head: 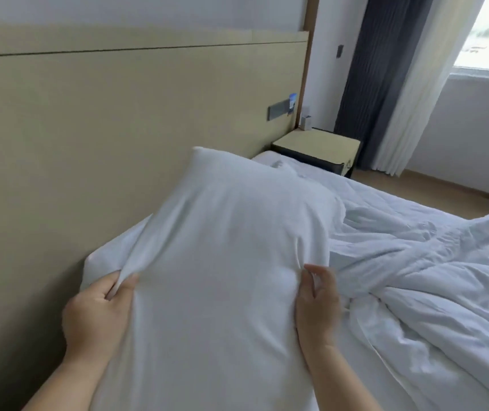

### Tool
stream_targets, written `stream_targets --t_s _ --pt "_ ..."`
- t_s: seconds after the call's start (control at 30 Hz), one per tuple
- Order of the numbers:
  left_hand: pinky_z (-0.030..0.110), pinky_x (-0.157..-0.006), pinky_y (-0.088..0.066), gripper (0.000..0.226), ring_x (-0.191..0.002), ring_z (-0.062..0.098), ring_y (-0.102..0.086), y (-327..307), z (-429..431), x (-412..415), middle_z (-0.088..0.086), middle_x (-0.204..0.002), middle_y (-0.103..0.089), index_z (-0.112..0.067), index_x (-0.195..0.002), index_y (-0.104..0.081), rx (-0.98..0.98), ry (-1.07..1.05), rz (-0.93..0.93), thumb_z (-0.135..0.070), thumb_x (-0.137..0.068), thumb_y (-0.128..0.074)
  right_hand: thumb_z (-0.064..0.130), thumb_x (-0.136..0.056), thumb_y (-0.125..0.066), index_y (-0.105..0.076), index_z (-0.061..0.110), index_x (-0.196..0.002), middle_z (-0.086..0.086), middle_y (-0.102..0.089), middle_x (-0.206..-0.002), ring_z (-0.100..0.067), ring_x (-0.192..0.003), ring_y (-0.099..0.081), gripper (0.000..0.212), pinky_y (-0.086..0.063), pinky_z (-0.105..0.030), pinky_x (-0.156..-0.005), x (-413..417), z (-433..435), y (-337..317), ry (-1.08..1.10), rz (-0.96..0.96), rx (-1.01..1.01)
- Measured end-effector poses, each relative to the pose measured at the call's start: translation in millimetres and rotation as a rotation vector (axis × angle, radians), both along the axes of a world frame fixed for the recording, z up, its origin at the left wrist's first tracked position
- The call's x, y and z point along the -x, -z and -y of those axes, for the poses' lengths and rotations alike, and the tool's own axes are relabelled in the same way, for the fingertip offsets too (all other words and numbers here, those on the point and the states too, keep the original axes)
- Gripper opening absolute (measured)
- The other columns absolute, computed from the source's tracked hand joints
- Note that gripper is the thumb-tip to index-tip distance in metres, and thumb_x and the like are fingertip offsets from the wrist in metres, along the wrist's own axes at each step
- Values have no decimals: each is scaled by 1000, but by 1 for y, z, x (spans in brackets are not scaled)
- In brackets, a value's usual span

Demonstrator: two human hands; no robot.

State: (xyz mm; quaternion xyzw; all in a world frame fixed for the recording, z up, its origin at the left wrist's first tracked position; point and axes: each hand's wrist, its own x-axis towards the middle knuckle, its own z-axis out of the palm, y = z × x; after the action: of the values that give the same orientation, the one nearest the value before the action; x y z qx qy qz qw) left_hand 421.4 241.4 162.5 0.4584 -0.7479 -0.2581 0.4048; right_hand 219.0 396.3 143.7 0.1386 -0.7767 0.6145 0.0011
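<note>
Pillow (225, 262), white, held up lengthwise between both hands, close to the headboard (118, 129) at the head end of the bed. Left hand (95, 312): thumb and fingers clamped on a bunched fold of the case at the pillow's left edge, with taut creases running from the pinch. Right hand (317, 304): fingers curled onto the right edge, gripping cloth there (blurred, so exact fingertip contact is hard to read). The pillow's bulk sits between the two hands, far end tilted away. Rumpled white duvet (415, 277) lies to the right. Nightstand (317, 145) stands beyond, beside the dark curtain (379, 84).
</note>
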Motion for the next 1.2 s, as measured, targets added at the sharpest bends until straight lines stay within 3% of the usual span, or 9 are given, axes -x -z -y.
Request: stream_targets --t_s 0.1,0.2,0.3,0.43,0.67,0.77,0.93,1.07,1.2 --pt "28 -53 -31 44 -62 28 -47 -6 -25 -67 8 -53 -52 -12 -63 -58 39 -207 -22 -53 -66 -42 9 -92 -49 -50 19 -89 10 -51 -69 -20 -77 -48 10 -23 -22 -61 -40 17 -13 -209 -2 -14" --pt "19 -46 -26 37 -49 8 -40 -14 -57 -133 0 -40 -35 -11 -54 -42 45 -458 -32 -46 -67 -42 9 -92 -48 -49 17 -91 13 -49 -70 -19 -77 -46 8 -23 -23 -62 -92 39 -25 -445 -8 16" --pt "21 -45 -24 48 -50 10 -34 -13 -84 -202 0 -42 -29 -7 -54 -43 47 -691 -70 -55 -61 -39 8 -92 -49 -53 12 -96 8 -49 -73 -17 -81 -45 7 -24 -21 -65 -152 62 -34 -659 -41 44" --pt "18 -41 -23 30 -47 10 -34 -12 -130 -292 -5 -45 -36 -14 -56 -38 56 -1008 -168 -40 -67 -45 14 -94 -46 -47 17 -96 9 -48 -76 -18 -84 -44 4 -27 -24 -73 -250 85 -45 -967 1 21" --pt "15 -43 -27 29 -47 10 -35 -16 -234 -424 -5 -47 -37 -19 -65 -49 133 -1488 -257 -48 -66 -48 11 -94 -46 -51 7 -106 17 -43 -73 -19 -82 -42 14 -23 -21 -66 -444 93 -59 -1458 -24 13" --pt "11 -48 -33 30 -48 11 -45 -15 -277 -459 -2 -46 -48 -18 -52 -54 97 -1700 -316 -44 -66 -47 11 -94 -45 -50 11 -102 16 -43 -73 -20 -80 -42 9 -23 -20 -66 -522 82 -57 -1657 -24 7" --pt "23 -51 -32 46 -55 22 -43 -17 -318 -481 14 -58 -51 2 -63 -55 71 -1979 -334 -41 -67 -44 14 -95 -43 -45 13 -95 8 -45 -66 -16 -63 -43 2 -20 -30 -55 -606 61 -63 -1886 -63 -43" --pt "14 -46 -28 43 -49 13 -33 -36 -328 -491 3 -52 -37 0 -55 -43 162 -2155 -335 -40 -69 -48 5 -93 -46 -45 9 -92 14 -43 -70 -9 -65 -44 5 -24 -21 -58 -655 61 -85 -2029 -56 147" --pt "3 -50 -34 28 -56 9 -46 -57 -328 -501 -2 -51 -52 -17 -58 -55 314 -2282 -326 -25 -85 -60 7 -93 -46 -46 8 -95 14 -44 -72 -7 -67 -45 2 -28 -16 -58 -713 66 -106 -2221 -26 254"
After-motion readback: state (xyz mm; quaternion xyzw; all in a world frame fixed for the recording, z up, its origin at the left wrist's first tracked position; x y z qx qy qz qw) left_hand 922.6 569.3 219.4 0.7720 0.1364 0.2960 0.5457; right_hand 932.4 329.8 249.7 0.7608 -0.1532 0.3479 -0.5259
